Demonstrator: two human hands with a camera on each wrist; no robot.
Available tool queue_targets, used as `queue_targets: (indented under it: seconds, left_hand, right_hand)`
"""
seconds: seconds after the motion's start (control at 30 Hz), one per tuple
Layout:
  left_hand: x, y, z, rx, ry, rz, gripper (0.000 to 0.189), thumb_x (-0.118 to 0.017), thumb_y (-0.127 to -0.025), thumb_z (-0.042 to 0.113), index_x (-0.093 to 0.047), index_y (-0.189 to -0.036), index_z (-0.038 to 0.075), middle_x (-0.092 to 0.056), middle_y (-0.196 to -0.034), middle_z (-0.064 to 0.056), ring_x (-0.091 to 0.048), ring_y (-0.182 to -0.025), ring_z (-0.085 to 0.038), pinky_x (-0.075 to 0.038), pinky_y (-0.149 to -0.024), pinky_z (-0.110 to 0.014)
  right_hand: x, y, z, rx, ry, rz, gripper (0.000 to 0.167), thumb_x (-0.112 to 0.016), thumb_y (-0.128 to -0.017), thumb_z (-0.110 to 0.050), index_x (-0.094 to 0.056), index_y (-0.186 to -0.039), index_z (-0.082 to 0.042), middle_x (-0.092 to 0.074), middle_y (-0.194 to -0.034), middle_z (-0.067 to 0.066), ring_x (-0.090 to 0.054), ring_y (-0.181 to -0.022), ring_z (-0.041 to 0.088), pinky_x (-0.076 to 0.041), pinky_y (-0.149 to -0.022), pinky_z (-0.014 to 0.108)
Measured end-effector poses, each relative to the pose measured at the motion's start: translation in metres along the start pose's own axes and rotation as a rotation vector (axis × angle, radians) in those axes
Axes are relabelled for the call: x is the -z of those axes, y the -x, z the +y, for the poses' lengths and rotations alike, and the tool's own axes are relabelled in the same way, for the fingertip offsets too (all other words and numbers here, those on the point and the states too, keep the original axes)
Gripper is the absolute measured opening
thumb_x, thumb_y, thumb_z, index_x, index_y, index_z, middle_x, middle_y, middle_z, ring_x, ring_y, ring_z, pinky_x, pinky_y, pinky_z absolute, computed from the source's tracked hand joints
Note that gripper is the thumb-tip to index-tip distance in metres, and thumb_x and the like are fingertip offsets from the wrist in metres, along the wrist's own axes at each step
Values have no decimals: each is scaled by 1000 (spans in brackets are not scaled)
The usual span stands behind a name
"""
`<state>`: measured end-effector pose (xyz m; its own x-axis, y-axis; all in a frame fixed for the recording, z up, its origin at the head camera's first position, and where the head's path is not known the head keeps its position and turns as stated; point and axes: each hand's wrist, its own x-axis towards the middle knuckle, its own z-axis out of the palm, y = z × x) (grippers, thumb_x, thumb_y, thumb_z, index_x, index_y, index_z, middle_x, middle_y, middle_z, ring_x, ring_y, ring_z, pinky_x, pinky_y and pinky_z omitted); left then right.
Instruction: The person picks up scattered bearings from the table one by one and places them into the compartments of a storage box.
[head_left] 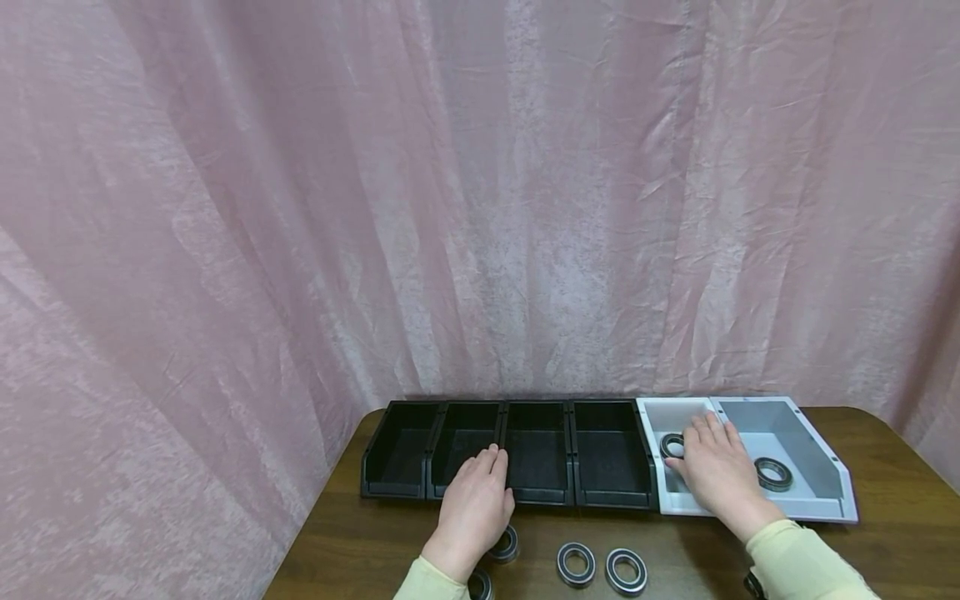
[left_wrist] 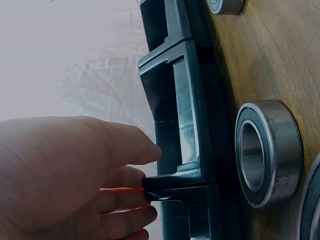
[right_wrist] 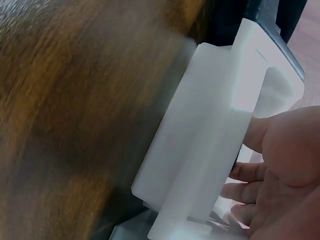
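Note:
My left hand (head_left: pixel 474 504) hovers over the front of the black bins with its fingers extended. Its fingertips are right at the divider between two middle bins, and nothing shows in its grasp. The left wrist view has the thumb beside a black bin (left_wrist: pixel 192 125), with a steel ball bearing (left_wrist: pixel 270 152) on the table to the right. My right hand (head_left: pixel 716 467) reaches into the left white bin (head_left: pixel 677 502), fingers extended and thumb close to a bearing (head_left: pixel 667 443) there. In the right wrist view the bin's white front wall (right_wrist: pixel 200 130) hides part of the fingers.
More bearings (head_left: pixel 575 565) lie on the wooden table (head_left: pixel 337 533) in front of the bins, some partly behind the left hand and sleeve. Another bearing (head_left: pixel 772 473) is in the right-hand grey bin (head_left: pixel 813 487). A pink curtain (head_left: pixel 480 208) hangs behind.

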<state>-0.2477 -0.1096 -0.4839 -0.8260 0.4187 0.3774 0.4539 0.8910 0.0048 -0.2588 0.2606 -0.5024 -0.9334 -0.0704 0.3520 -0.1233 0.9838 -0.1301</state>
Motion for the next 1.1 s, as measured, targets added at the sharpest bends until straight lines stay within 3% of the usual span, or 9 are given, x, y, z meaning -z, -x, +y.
queue_targets:
  seconds: [0.57,1.1]
  left_hand:
    - [-1,0,0,-11,2,15,54,-86,-95,21,-71,-140,-5,-69,-146,-20,-68,-134,-33,-53,-116,-48]
    - [-1,-1,0,-8,-8,19,54,-87,-94,21,-71,-140,-4,-69,-146,-20,-68,-134,-32,-53,-116,-47]
  right_hand:
    - [-7,4,-3,32,110,37,54,-85,-94,-27,-65,-118,17,-60,-141,42,-46,-146,58,-31,-125,72]
    - [-5,0,-7,20,138,-46,47,-88,-90,-24,-68,-110,13,-64,-136,40,-49,-144,57,-27,-125,74]
